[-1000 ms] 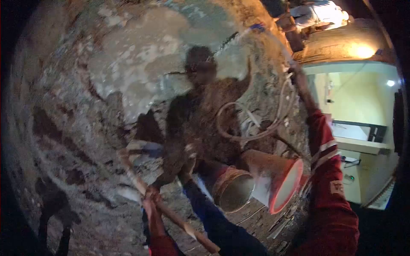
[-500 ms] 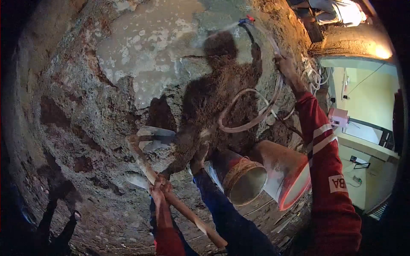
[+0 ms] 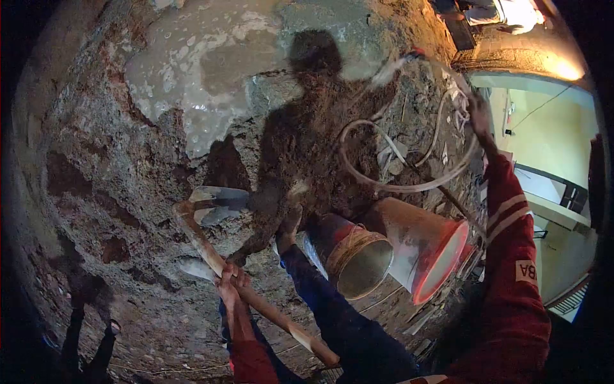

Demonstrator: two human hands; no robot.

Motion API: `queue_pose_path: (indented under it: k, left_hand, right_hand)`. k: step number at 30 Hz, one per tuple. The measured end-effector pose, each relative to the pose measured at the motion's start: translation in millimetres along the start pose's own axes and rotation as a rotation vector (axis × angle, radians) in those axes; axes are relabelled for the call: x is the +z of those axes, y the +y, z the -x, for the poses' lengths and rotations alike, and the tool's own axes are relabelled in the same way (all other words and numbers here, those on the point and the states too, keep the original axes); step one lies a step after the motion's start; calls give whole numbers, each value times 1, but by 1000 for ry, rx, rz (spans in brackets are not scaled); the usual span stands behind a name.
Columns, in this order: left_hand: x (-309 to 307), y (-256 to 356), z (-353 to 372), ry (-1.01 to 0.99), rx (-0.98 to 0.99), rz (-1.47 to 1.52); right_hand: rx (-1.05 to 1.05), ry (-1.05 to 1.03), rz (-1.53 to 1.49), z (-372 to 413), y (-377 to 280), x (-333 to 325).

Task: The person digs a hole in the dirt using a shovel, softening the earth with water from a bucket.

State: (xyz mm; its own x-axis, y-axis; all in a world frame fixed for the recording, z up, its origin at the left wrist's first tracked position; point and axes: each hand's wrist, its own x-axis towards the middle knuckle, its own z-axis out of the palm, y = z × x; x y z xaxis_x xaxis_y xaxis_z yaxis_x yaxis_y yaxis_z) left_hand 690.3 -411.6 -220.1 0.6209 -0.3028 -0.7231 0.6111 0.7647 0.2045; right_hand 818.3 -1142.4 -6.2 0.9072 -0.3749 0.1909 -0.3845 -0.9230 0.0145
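Holding a hoe (image 3: 206,245) in the left hand (image 3: 233,281), with a close grip around the wooden handle (image 3: 272,312). Can see brown wood, a paler worn patch toward the lower end, and a broad metal blade (image 3: 220,197) at the far end, pale grey with a dark band across it, lying at the muddy ground (image 3: 141,217). Holding a pale, see-through hose (image 3: 409,188) in the right hand (image 3: 479,114), out to the right; cannot make out the exact grip through the blur. Can follow the hose in a wide loop below the hand and in an arc above, up to a red-marked end (image 3: 417,53).

Can see two buckets side by side, to the right of a blue trouser leg (image 3: 326,301): a dark bucket (image 3: 332,243) with a dirt-streaked rim, and a larger bucket (image 3: 404,238) with a red rim. Can see greyish-white inside both mouths, but cannot tell contents from bare plastic.

Cannot tell whether the whitish smear beside the hose end is water. Can see only part of a person (image 3: 508,13), cut off at the top edge.
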Motion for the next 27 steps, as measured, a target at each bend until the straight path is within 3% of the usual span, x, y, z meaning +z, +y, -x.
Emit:
queue_pose_path:
  k: [2,3,4,5,6,7,8,9,10,11,12,13,14,16,17,18,21,23,25,26,27]
  left_hand:
    - [22,4,0,-61,31,31]
    - [14,-3,-4,-59,27,30]
    - [-1,-10,-11,-233,12,196]
    - [-12,-13,-14,-403,-2,362]
    - [-14,-7,-9,-366,29,226]
    - [-22,-6,-13,-361,24,225]
    - [-33,-9,-19,-490,-44,286]
    - [-41,-15,-24,-620,-109,351]
    - [-47,-23,-27,-619,-107,354]
    - [-54,-30,-29,-660,-120,404]
    - [-59,-34,-30,-702,-133,452]
    - [-60,-34,-33,-747,-140,495]
    - [-47,-25,-40,-861,-186,369]
    - [-37,-25,-30,-799,-131,330]
    - [-37,-25,-26,-736,-87,302]
    - [-51,-22,-20,-648,-97,204]
    - [-62,-35,-27,-710,-131,291]
    - [-37,-29,-13,-604,-53,270]
    - [-19,-24,13,-31,-35,-38]
    - [-17,-24,5,-157,-53,101]
    - [-7,-25,8,-148,-53,104]
  right_hand:
    - [-26,70,78,-16,33,-27]
    - [38,-35,193,-29,27,-51]
    - [178,-84,197,-40,-5,-76]
    - [73,-25,242,-54,8,-87]
    - [14,8,268,-67,0,-101]
    - [-171,18,414,-94,31,-114]
    - [-528,190,624,-115,50,-122]
    - [-479,105,663,-133,37,-131]
    - [-585,238,516,-140,-3,-126]
    - [-224,117,335,-145,-43,-117]
    - [-351,107,276,-176,-5,-94]
    - [-405,141,428,-194,12,-59]
    - [-508,213,196,-162,-78,-43]
    - [-494,145,99,-162,-96,20]
    - [-129,-8,226,-144,-133,48]
    - [-207,24,74,-131,-140,85]
    - [-54,-28,-106,-78,-175,186]
    - [-31,-25,-233,-41,-197,242]
    - [-102,-23,-333,4,-204,287]
    - [-100,-33,-336,21,-207,300]
    - [-1,-71,-245,37,-209,310]
